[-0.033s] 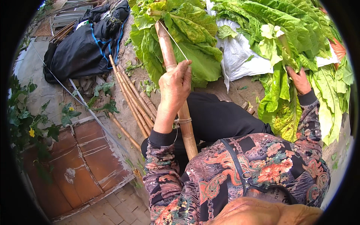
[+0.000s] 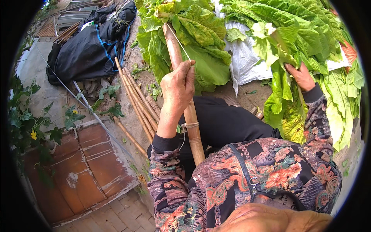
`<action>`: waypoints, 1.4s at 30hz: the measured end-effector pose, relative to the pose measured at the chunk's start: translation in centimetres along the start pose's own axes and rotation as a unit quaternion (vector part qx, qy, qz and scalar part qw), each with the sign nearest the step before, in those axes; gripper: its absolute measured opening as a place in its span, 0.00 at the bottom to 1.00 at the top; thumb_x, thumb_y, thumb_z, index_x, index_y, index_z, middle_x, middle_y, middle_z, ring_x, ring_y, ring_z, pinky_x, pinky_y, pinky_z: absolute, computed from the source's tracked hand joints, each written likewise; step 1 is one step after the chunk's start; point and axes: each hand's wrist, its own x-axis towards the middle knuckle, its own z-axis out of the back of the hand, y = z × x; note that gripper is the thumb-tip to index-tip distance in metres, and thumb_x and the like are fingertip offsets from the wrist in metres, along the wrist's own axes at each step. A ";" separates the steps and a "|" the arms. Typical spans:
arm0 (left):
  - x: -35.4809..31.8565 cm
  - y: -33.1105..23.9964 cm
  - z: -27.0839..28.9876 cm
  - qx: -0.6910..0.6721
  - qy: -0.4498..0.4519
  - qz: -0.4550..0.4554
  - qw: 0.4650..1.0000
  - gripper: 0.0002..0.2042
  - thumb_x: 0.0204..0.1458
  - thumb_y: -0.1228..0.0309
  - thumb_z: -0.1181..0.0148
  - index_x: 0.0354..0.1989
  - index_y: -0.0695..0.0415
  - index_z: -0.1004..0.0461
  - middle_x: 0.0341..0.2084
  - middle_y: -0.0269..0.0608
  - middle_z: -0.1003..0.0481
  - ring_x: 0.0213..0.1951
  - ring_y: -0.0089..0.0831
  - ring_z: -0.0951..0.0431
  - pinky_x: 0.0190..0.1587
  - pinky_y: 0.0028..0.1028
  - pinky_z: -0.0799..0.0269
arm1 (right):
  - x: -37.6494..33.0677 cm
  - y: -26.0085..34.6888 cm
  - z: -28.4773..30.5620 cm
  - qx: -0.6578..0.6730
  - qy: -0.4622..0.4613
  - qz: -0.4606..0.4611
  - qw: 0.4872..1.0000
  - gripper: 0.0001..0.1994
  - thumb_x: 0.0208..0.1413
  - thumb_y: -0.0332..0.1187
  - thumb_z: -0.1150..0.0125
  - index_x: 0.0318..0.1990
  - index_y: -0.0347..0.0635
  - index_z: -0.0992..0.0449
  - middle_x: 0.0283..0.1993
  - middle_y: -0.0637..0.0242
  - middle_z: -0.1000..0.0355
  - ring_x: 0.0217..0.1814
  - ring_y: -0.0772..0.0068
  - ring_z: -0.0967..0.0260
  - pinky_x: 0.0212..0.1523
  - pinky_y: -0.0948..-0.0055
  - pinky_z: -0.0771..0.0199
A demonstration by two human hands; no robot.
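Note:
My left hand (image 2: 177, 83) is closed at the bamboo pole (image 2: 193, 140), pinching a white string (image 2: 178, 40) that runs taut up to the pole's far end. The pole slants across my lap, with string wound around it below that hand. At its far end hangs a bunch of broad green tobacco leaves (image 2: 210, 67). My right hand (image 2: 300, 77) grips the stem part of a loose bunch of yellow-green tobacco leaves (image 2: 279, 92) that droops beside my knee; its fingers are partly hidden behind the leaves.
A large leaf pile (image 2: 286, 17) lies on a white plastic sheet (image 2: 247, 65) at the far right. Several bamboo poles (image 2: 135, 100) lie on the ground to my left, near a black bag (image 2: 85, 54) with blue trim. A rusty metal panel (image 2: 73, 174) and a vine (image 2: 27, 116) are farther left.
My right hand has moved a little left and toward the far side, carrying the leaf bunch with it. The left hand keeps its hold on the string, and the view has shifted slightly.

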 end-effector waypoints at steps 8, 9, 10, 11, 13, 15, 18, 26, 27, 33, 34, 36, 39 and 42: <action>1.5 4.1 6.3 -0.058 0.047 0.061 0.995 0.07 0.55 0.74 0.48 0.30 0.63 0.26 0.16 0.45 0.30 0.16 0.30 0.30 0.22 0.27 0.37 | 21.8 0.5 -21.3 -0.168 0.251 0.084 0.950 0.23 0.46 0.41 0.35 0.40 0.26 0.28 0.38 0.43 0.27 0.43 0.56 0.29 0.44 0.62 0.31; -1.3 7.1 6.3 -0.053 0.101 0.097 0.989 0.08 0.54 0.73 0.48 0.29 0.64 0.26 0.16 0.46 0.30 0.17 0.30 0.30 0.22 0.27 0.37 | 22.8 3.5 -23.9 -0.172 0.225 0.068 0.956 0.24 0.48 0.41 0.36 0.43 0.26 0.29 0.39 0.46 0.27 0.44 0.59 0.30 0.44 0.64 0.31; -4.1 10.8 5.7 -0.047 0.154 0.133 0.978 0.09 0.54 0.71 0.47 0.28 0.64 0.26 0.16 0.46 0.30 0.17 0.30 0.29 0.23 0.28 0.36 | 23.6 6.3 -26.4 -0.175 0.200 0.053 0.962 0.24 0.50 0.40 0.36 0.45 0.26 0.31 0.40 0.48 0.27 0.45 0.62 0.31 0.44 0.67 0.31; -5.1 13.9 4.6 -0.043 0.173 0.170 0.969 0.10 0.53 0.70 0.47 0.28 0.65 0.26 0.16 0.47 0.30 0.19 0.31 0.28 0.24 0.30 0.35 | 26.4 5.4 -28.4 -0.079 0.189 0.061 0.977 0.22 0.51 0.38 0.37 0.46 0.27 0.31 0.40 0.51 0.27 0.45 0.66 0.32 0.43 0.68 0.31; -6.0 18.5 2.0 -0.108 0.232 0.336 0.906 0.12 0.52 0.67 0.48 0.29 0.65 0.25 0.20 0.48 0.26 0.24 0.39 0.25 0.31 0.33 0.32 | 29.4 4.4 -31.1 0.115 0.248 0.060 0.960 0.17 0.54 0.32 0.40 0.48 0.31 0.31 0.44 0.59 0.29 0.46 0.75 0.36 0.43 0.72 0.31; -4.8 22.5 -1.2 -0.070 0.284 0.294 0.910 0.12 0.52 0.66 0.47 0.33 0.64 0.24 0.26 0.50 0.23 0.32 0.44 0.23 0.36 0.34 0.30 | 28.8 4.9 -30.7 0.061 0.284 0.150 0.945 0.15 0.55 0.32 0.41 0.48 0.34 0.31 0.45 0.63 0.30 0.46 0.76 0.37 0.47 0.72 0.33; 0.5 27.7 -3.9 0.118 0.219 0.227 0.942 0.12 0.50 0.67 0.46 0.36 0.63 0.23 0.30 0.50 0.22 0.36 0.43 0.22 0.39 0.33 0.29 | 29.0 4.2 -30.3 0.046 0.328 0.198 0.923 0.13 0.55 0.31 0.42 0.47 0.37 0.30 0.46 0.64 0.31 0.48 0.76 0.38 0.52 0.71 0.35; 20.5 23.9 5.1 0.228 0.086 0.076 0.967 0.12 0.50 0.61 0.44 0.36 0.53 0.20 0.27 0.47 0.22 0.33 0.41 0.21 0.38 0.33 0.28 | 28.9 5.8 -30.0 -0.015 0.245 0.211 0.946 0.12 0.53 0.29 0.41 0.45 0.35 0.27 0.44 0.62 0.26 0.46 0.73 0.34 0.48 0.70 0.32; 21.1 22.9 6.1 0.218 0.058 0.079 0.971 0.12 0.49 0.60 0.44 0.36 0.51 0.20 0.29 0.47 0.22 0.34 0.43 0.21 0.39 0.35 0.27 | 28.8 6.4 -30.3 -0.042 0.211 0.173 0.961 0.11 0.55 0.30 0.44 0.43 0.34 0.27 0.43 0.60 0.26 0.44 0.72 0.33 0.47 0.70 0.32; 19.3 11.2 3.6 0.267 0.050 -0.044 0.961 0.07 0.50 0.66 0.45 0.29 0.53 0.22 0.23 0.48 0.24 0.29 0.45 0.22 0.32 0.39 0.27 | 33.5 3.9 -34.7 0.341 -0.029 0.035 0.939 0.13 0.59 0.35 0.50 0.42 0.34 0.26 0.39 0.57 0.26 0.37 0.72 0.34 0.39 0.66 0.33; 17.5 9.9 1.6 0.294 0.062 -0.070 0.951 0.06 0.49 0.67 0.45 0.28 0.54 0.24 0.21 0.48 0.24 0.26 0.45 0.22 0.30 0.39 0.27 | 33.2 4.7 -33.4 0.290 -0.053 0.031 0.955 0.13 0.59 0.36 0.49 0.42 0.34 0.26 0.39 0.56 0.26 0.36 0.73 0.34 0.38 0.67 0.32; 12.6 9.1 -3.3 0.306 0.062 -0.072 0.947 0.04 0.49 0.69 0.45 0.29 0.54 0.26 0.18 0.49 0.26 0.23 0.45 0.23 0.26 0.39 0.29 | 33.9 3.2 -32.8 0.198 -0.041 0.053 0.978 0.14 0.59 0.38 0.49 0.36 0.34 0.24 0.34 0.58 0.26 0.33 0.74 0.33 0.35 0.67 0.33; 12.5 4.4 -7.0 0.254 0.033 -0.028 0.966 0.06 0.54 0.69 0.48 0.32 0.56 0.26 0.19 0.50 0.25 0.23 0.47 0.23 0.26 0.39 0.29 | 33.9 1.4 -32.2 0.501 -0.063 0.015 0.863 0.16 0.59 0.40 0.48 0.39 0.34 0.24 0.35 0.55 0.26 0.35 0.68 0.32 0.37 0.65 0.32; 12.4 3.6 -9.8 0.152 0.001 0.037 0.988 0.11 0.58 0.68 0.50 0.39 0.60 0.24 0.25 0.53 0.23 0.26 0.48 0.22 0.28 0.38 0.29 | 27.1 1.3 -25.0 0.033 -0.009 0.321 0.946 0.18 0.56 0.40 0.45 0.50 0.40 0.30 0.46 0.47 0.29 0.52 0.49 0.33 0.49 0.62 0.32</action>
